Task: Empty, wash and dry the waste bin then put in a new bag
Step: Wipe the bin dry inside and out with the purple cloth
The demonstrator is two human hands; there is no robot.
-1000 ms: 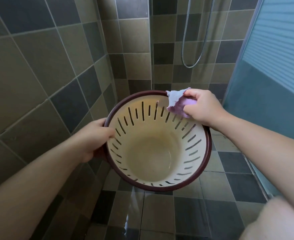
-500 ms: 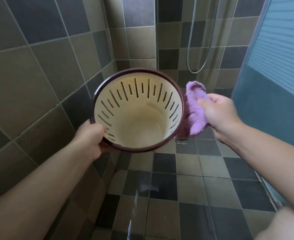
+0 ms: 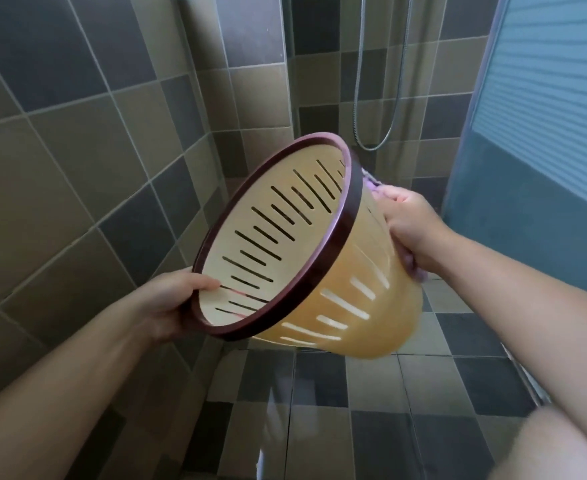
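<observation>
The waste bin [image 3: 364, 306] is a yellow slotted plastic tub with a dark maroon rim. It is held up in the air, tipped on its side, with its mouth turned to the left. My left hand [image 3: 171, 303] grips the lower rim, thumb inside. My right hand [image 3: 413, 230] presses a purple cloth [image 3: 375, 183] against the bin's outer wall on the far side. Most of the cloth is hidden behind the bin and my hand. The inside of the bin holds nothing.
Tiled walls [image 3: 77, 168] stand close on the left and ahead. A shower hose [image 3: 389, 98] hangs at the back. A blue frosted glass door [image 3: 544, 133] lies to the right. The tiled floor [image 3: 319, 410] below looks wet.
The bin has been raised and tipped from mouth-up to lying on its side. My right hand has carried the cloth from the inner rim to the outer wall.
</observation>
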